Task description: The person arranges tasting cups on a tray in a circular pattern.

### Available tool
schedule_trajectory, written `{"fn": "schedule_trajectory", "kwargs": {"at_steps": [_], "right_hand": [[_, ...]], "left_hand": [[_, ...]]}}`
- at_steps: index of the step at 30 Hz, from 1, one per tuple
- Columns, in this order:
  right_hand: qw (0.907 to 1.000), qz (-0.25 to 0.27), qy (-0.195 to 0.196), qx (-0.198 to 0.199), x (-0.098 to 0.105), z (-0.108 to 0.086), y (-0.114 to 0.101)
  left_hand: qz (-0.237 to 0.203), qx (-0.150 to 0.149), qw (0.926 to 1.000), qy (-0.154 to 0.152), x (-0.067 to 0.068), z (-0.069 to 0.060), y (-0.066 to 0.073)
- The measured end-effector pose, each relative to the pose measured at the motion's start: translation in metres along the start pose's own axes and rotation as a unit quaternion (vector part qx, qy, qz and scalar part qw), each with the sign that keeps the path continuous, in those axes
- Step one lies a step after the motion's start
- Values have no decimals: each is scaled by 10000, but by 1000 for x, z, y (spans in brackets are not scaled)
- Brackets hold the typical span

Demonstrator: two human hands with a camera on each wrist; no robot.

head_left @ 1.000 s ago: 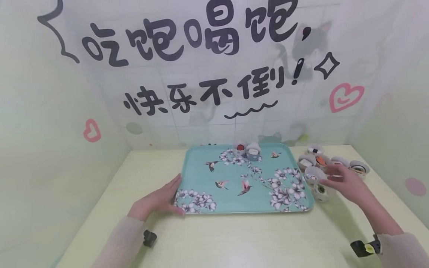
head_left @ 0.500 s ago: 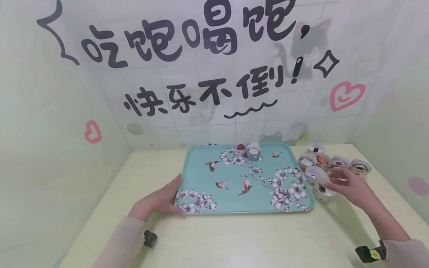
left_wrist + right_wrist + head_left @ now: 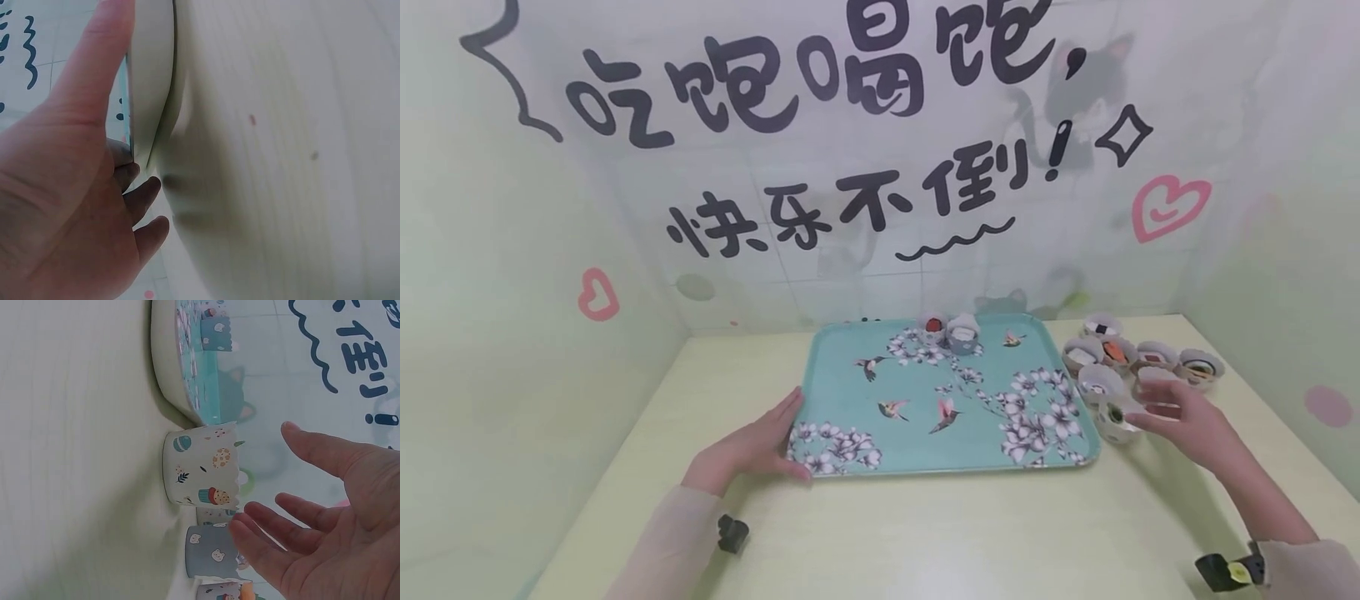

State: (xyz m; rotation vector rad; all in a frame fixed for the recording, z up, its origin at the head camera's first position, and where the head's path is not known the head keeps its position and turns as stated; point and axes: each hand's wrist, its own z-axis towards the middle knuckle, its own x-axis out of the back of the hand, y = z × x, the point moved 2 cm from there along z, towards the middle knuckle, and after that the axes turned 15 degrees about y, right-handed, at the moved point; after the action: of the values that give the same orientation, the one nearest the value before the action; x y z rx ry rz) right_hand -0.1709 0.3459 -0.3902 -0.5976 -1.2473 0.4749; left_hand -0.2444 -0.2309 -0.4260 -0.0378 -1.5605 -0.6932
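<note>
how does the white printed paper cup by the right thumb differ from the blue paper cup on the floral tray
The white printed paper cup stands on the pale table, the blue paper cup on the teal floral tray. The white cup carries coloured pictures; the blue cup, white motifs. The white cup holds something dark green, the blue cup something white. Both have scalloped rims.

Mid-frame, the tray [image 3: 842, 375] is looking like hard, smooth plastic, its teal face giving off a soft gloss, its pale outer wall staying matt. At the right, the cups [image 3: 1102, 387] are showing stiff, matt printed paper. Underneath, the table [image 3: 925, 542] is wearing a smooth, woodgrain finish. Across the top, the sheet [image 3: 850, 292] is appearing thin and translucent; at lower left, the sleeve [image 3: 662, 546] is looking like matt cloth.
</note>
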Motion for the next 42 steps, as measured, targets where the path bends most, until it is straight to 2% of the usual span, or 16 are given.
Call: {"fn": "schedule_trajectory", "kwargs": {"at_steps": [11,24,42], "right_hand": [[9997,12,-113,-202,-7,-6,10],[9993,-5,-270,-246,-20,-1,14],[9982,-522,-221,-217,-27,7,11]], "left_hand": [[-32,-37,10000,32,-3,-1,-4],[-37,-62,10000,37,-3,-1,-4],[42,-63,10000,-9,-3,0,-6]]}}
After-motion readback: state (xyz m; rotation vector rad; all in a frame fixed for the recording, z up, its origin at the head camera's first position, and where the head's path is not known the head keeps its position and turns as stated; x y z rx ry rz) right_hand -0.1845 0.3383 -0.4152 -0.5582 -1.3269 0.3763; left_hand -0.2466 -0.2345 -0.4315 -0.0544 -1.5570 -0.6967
